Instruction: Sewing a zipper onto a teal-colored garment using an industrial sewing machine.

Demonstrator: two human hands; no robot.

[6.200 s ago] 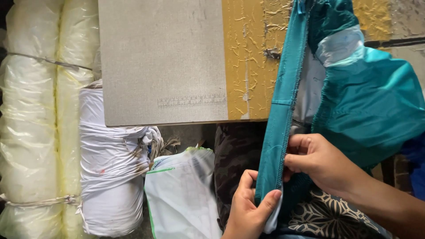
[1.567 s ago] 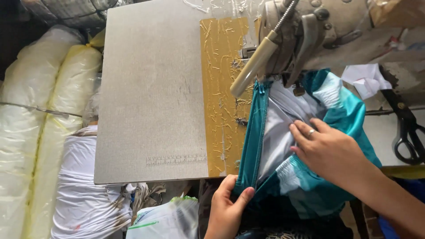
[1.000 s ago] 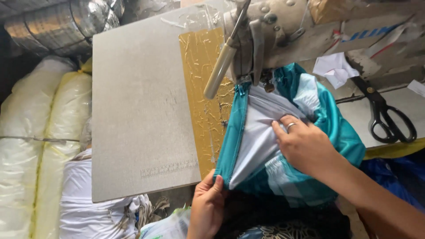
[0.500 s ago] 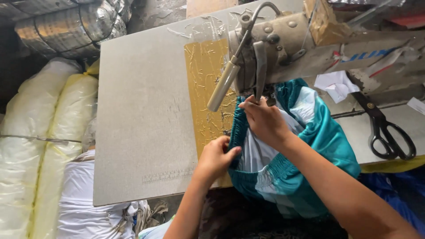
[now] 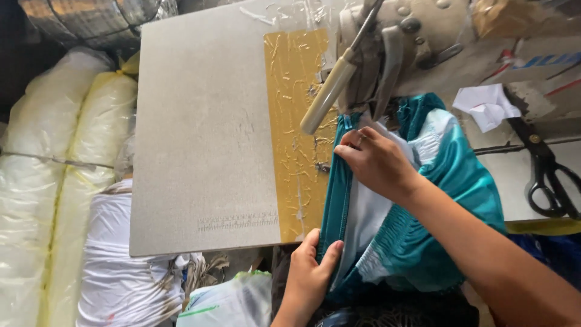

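A teal and white garment (image 5: pixel 436 206) with an elastic waistband lies under the head of a sewing machine (image 5: pixel 387 48) and hangs off the table's front edge. My right hand (image 5: pixel 375 160) presses down on the garment just in front of the needle area, fingers pinching its teal edge strip. My left hand (image 5: pixel 308 272) grips the same teal strip lower down, at the table's front edge, pulling it straight.
The grey sewing table (image 5: pixel 206 139) has a yellow taped strip (image 5: pixel 293 115) beside the machine. Black scissors (image 5: pixel 548 175) and a crumpled white paper (image 5: pixel 487 106) lie at the right. Large white and yellowish plastic-wrapped bundles (image 5: pixel 54 200) stand left of the table.
My left hand has dropped from the table top back to the front edge and gripped the teal strip. My right hand stays near the needle. The camera has shifted closer.
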